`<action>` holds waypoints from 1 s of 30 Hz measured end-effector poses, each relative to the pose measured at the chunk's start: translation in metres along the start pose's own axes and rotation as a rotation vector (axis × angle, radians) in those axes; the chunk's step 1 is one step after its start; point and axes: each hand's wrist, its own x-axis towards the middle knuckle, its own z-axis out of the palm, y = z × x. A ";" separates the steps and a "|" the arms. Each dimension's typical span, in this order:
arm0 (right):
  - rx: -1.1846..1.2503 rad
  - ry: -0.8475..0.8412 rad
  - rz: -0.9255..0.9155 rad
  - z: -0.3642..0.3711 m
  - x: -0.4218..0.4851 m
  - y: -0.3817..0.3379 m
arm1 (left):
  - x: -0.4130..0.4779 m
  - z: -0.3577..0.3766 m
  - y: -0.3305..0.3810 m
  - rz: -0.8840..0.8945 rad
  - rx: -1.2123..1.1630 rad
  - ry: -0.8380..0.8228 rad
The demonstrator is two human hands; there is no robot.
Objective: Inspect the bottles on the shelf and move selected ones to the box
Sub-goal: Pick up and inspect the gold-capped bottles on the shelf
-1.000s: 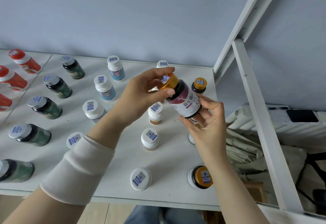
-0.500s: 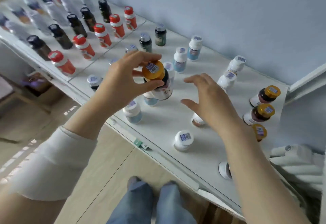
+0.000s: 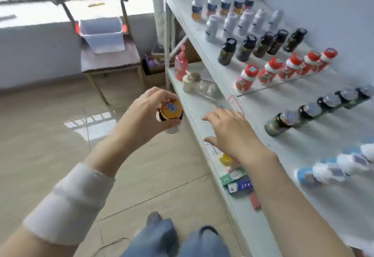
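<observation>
Transfer: left hand (image 3: 141,117) grips the gold-capped dark bottle (image 3: 170,112) around its lid, clear of the white metal shelf (image 3: 253,103), probably bound for the translucent plastic box (image 3: 101,34); right hand (image 3: 232,133) hovers empty, fingers spread.

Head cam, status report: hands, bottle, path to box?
Left hand grips gold-capped bottle, off the shelf. Right hand open, over shelf edge. Box on chair ahead; nothing seen blocking floor.

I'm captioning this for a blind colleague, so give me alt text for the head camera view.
The left hand grips an orange-capped bottle over the floor beside the shelf, while the right hand hangs open above the shelf's front edge. Rows of bottles stand on it; a clear box sits on a chair ahead.
</observation>
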 end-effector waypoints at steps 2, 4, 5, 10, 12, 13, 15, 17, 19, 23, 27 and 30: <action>0.009 -0.047 -0.048 0.005 0.038 -0.026 | -0.002 -0.016 -0.044 -0.080 0.002 0.025; 0.004 -0.071 -0.074 0.010 0.074 -0.042 | 0.004 -0.027 -0.083 -0.137 0.008 0.045; -0.003 -0.076 -0.087 0.013 0.093 -0.046 | 0.010 -0.031 -0.101 -0.158 0.007 0.055; -0.007 -0.118 -0.126 0.026 0.195 -0.055 | 0.068 -0.043 -0.173 -0.216 0.002 0.079; 0.000 -0.122 -0.153 0.029 0.241 -0.056 | 0.100 -0.052 -0.198 -0.237 -0.005 0.073; 0.009 -0.121 -0.167 0.029 0.265 -0.056 | 0.116 -0.058 -0.211 -0.252 -0.009 0.076; 0.033 -0.135 -0.182 0.026 0.312 -0.058 | 0.148 -0.071 -0.235 -0.296 -0.014 0.079; 0.040 -0.135 -0.213 0.022 0.361 -0.060 | 0.179 -0.084 -0.260 -0.334 -0.013 0.085; 0.017 -0.121 -0.238 0.016 0.413 -0.065 | 0.207 -0.098 -0.289 -0.358 -0.007 0.116; 0.009 -0.003 -0.271 0.010 0.512 -0.087 | 0.251 -0.128 -0.350 -0.433 -0.013 0.203; -0.011 0.011 -0.252 0.017 0.604 -0.116 | 0.298 -0.158 -0.417 -0.469 -0.047 0.262; 0.016 0.007 -0.234 0.019 0.658 -0.137 | 0.337 -0.181 -0.462 -0.467 -0.044 0.270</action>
